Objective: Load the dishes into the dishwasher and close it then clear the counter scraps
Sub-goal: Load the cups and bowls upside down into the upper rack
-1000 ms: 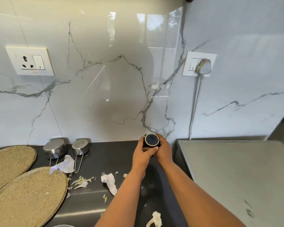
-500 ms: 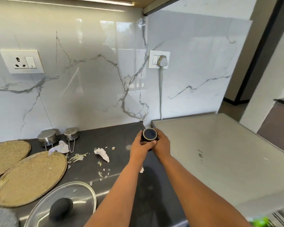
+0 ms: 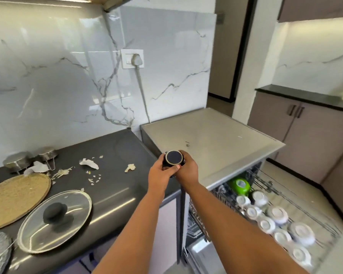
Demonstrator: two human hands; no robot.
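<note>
On the dark bench (image 3: 115, 147), a glass lid (image 3: 54, 220) lies near left, scraps (image 3: 88, 164) farther back. Both grips, left hand (image 3: 159, 174) and right hand (image 3: 187, 170), curl round a small black cup (image 3: 173, 158). The dishwasher rack (image 3: 269, 210) stands open at right, holding white cups (image 3: 277, 214).

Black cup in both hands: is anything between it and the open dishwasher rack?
Nothing visible blocks it. Both hands, left hand and right hand, hold the black cup above the counter edge. The pulled-out upper rack lies lower right, partly filled with upturned white cups and a green cup.
</note>
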